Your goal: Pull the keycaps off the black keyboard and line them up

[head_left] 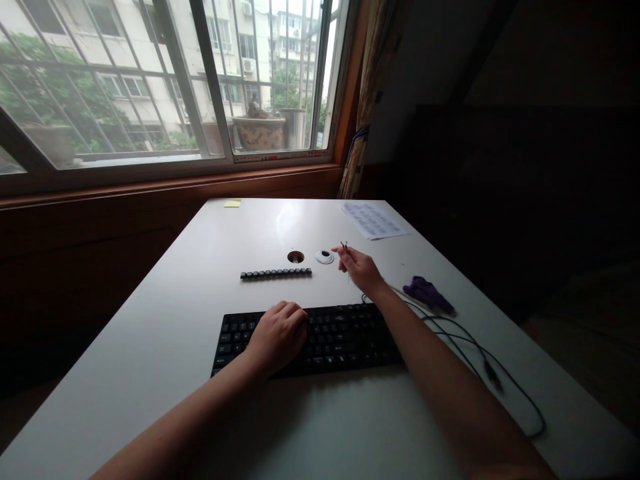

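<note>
A black keyboard (pixel 345 337) lies on the white desk (pixel 165 313) in front of me. My left hand (pixel 277 333) rests on its left half with the fingers curled down over the keys. Beyond the keyboard's right end, my right hand (pixel 360 267) is raised a little above the desk, its fingers pinched on a small thin tool (pixel 344 246) that sticks up from the fingertips. A row of loose black keycaps (pixel 276 273) lies behind the keyboard. Just left of my right hand lie a round hole (pixel 295 257) in the desk and its white cap (pixel 325 257).
The keyboard's black cable (pixel 480 353) loops over the desk's right side. A purple object (pixel 427 293) lies right of my right arm. A printed sheet (pixel 374 220) and a yellow sticky note (pixel 233 204) lie at the back. A barred window (pixel 165 80) runs behind the desk.
</note>
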`<action>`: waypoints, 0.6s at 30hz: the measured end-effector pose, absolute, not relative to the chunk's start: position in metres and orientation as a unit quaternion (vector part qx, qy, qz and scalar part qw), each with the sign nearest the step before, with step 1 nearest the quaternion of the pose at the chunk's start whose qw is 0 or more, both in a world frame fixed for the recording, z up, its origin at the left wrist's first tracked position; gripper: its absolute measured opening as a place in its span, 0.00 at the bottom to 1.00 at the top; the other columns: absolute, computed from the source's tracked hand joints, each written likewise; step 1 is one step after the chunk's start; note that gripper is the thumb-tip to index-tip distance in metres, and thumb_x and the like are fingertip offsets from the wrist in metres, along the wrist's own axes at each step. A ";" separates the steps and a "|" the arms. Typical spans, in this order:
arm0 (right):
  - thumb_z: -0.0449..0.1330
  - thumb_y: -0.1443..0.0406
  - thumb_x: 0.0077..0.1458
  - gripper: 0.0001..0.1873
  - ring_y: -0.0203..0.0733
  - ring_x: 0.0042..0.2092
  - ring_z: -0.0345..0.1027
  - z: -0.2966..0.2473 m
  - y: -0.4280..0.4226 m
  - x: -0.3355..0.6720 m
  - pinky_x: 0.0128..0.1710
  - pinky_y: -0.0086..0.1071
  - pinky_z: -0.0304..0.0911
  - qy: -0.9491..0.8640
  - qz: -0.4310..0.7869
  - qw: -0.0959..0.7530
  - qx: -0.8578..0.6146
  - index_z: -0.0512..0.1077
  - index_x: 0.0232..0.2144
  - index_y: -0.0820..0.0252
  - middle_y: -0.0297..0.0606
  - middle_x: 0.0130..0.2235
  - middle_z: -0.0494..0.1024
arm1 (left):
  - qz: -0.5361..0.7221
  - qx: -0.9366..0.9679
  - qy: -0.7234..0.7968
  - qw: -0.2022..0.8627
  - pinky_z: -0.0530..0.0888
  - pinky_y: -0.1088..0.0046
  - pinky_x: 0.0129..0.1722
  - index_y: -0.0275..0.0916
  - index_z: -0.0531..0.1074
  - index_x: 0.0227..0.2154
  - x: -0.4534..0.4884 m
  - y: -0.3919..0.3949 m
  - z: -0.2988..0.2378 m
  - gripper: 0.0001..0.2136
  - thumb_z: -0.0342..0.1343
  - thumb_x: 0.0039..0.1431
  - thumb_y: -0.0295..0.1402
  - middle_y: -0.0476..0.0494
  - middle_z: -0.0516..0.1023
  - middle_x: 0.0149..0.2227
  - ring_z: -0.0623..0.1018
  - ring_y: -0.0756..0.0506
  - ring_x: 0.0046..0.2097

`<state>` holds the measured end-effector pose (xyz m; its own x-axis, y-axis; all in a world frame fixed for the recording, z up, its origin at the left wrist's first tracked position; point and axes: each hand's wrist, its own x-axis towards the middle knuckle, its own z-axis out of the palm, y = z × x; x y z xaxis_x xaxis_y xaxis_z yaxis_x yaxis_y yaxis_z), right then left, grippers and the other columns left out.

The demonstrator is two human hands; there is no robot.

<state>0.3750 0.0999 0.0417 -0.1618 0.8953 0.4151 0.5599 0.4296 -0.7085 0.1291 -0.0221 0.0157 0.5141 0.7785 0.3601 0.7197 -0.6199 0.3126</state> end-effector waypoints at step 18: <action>0.50 0.52 0.64 0.20 0.43 0.36 0.69 0.015 0.029 0.427 0.37 0.34 0.64 -0.638 0.133 0.508 -0.564 0.75 0.41 0.59 0.38 0.34 0.76 | 0.234 0.867 0.437 0.038 0.70 0.59 0.50 0.41 0.71 0.42 0.132 -0.023 0.018 0.07 0.52 0.62 0.27 0.42 0.75 0.44 0.71 0.41 0.48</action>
<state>0.4271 0.0289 0.0149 0.1508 0.8542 0.4976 0.5843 0.3290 -0.7418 0.1323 -0.0235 0.0177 0.5075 0.7768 0.3730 0.7409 -0.6143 0.2714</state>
